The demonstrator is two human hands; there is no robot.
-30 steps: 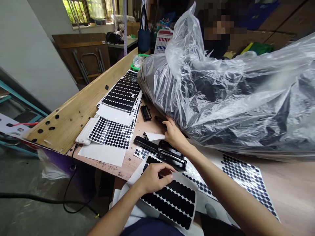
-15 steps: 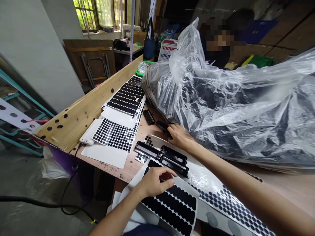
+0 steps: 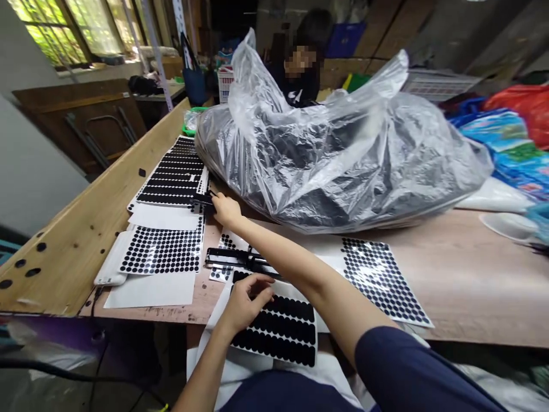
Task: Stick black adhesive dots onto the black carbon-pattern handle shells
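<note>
My right hand (image 3: 226, 212) reaches across to the far left, fingers closed on a black plastic part (image 3: 202, 198) beside the plastic bag. My left hand (image 3: 249, 297) hovers at or rests on a sheet of black round stickers (image 3: 283, 326) at the table's front edge; its fingers are loosely curled, thumb apart, nothing between them. Between the hands lie long black plastic frames (image 3: 227, 258), partly hidden by my right forearm. Under them shows a small sheet of black dots (image 3: 221, 273).
A large clear bag (image 3: 309, 177) of dark items covers the back of the table. Stacked sticker sheets (image 3: 171, 177), a dotted sheet (image 3: 163, 249) and a white device (image 3: 112, 266) lie left, by a wooden board (image 3: 86, 217). Another dotted sheet (image 3: 381, 277) lies right. A person sits behind the bag.
My right hand has moved farther to the left, toward the sticker stack, with a black part in its fingers. My left hand stays over the sheet. The view has turned right.
</note>
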